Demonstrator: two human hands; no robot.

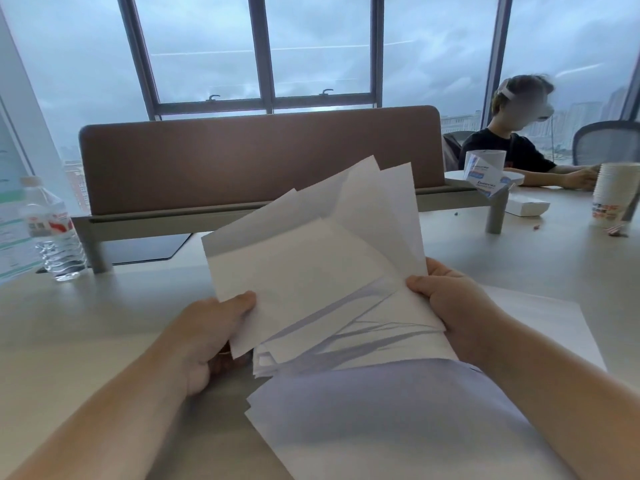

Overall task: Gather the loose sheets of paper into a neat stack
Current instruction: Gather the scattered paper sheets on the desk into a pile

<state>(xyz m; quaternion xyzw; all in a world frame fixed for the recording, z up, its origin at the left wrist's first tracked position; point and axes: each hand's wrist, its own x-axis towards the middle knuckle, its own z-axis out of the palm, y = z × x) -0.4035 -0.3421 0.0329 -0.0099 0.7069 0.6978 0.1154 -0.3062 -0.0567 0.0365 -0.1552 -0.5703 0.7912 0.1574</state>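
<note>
**Both hands hold a fanned bundle of paper above the desk**

The pale grey-beige desk top (86, 341) fills the lower view, with a brown fabric divider panel (259, 157) standing across its far side below tall dark-framed windows (263, 50). A seated person in a black T-shirt (502, 154) is at the far right of the desk.

More white paper sheets (398, 420) lie flat on the desk at the near edge, and another lies under the right forearm. Above them, a loose bundle of white paper sheets (311, 268) is held up, its sheets splayed at different angles and their corners out of line.

The left hand (207, 334) grips the bundle's lower left edge, thumb on the front sheet. The right hand (450, 306) grips the right edge, thumb on top, fingers behind.

A clear plastic water bottle with a red-and-white label (52, 230) stands at the far left. A stack of white paper cups (613, 192) stands at the far right.
</note>
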